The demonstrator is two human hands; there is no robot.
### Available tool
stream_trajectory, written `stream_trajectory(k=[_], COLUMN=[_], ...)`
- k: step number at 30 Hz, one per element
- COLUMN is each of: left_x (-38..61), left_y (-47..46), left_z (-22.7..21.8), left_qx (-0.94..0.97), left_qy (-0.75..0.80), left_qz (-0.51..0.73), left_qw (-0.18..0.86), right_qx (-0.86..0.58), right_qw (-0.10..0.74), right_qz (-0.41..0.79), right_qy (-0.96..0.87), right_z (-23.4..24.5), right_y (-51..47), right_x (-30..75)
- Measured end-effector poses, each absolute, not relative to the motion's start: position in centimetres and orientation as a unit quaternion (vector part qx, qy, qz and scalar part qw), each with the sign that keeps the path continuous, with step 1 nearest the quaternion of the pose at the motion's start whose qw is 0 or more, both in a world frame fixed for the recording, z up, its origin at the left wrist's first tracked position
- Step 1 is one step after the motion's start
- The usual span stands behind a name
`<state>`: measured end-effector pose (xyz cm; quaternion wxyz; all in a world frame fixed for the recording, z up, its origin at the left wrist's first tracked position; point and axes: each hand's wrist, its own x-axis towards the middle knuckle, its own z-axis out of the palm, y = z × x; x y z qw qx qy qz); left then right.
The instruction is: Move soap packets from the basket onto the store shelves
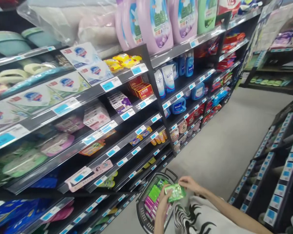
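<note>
Both my hands hold a small green packet (175,192) low in the view, over a black shopping basket (146,224). My left hand (164,199) grips the packet's lower left side with curled fingers. My right hand (190,184) pinches its upper right edge. The basket stands on the floor and holds pink and green packs (151,199). A white cloth with a black print (197,216) lies under my right forearm.
Dark shelves (127,114) run along the left with soap boxes, purple detergent jugs (156,22) and blue bottles (178,104). A grey aisle floor (224,143) leads away. A second shelf unit (278,169) with blue price tags stands on the right.
</note>
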<state>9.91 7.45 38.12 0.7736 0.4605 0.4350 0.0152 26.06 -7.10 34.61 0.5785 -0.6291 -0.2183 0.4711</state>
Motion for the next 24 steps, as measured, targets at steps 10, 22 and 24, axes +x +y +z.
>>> stream_trajectory(k=[10, 22, 24], left_x=[18.9, 24.8, 25.2], left_y=[3.5, 9.1, 12.0], left_z=[39.1, 46.6, 48.4], left_qx=[0.437, 0.629, 0.662], left_qy=[0.385, 0.353, 0.361], left_qz=[0.053, 0.066, 0.12], left_qw=[0.811, 0.69, 0.646], right_qx=[-0.602, -0.607, -0.623], right_qw=[0.665, 0.728, 0.731], right_qz=[0.396, 0.31, 0.276], right_qy=[-0.196, -0.079, -0.037], right_z=[37.0, 39.4, 39.4], right_y=[-10.5, -12.4, -13.8], right_x=[34.9, 41.4, 43.4])
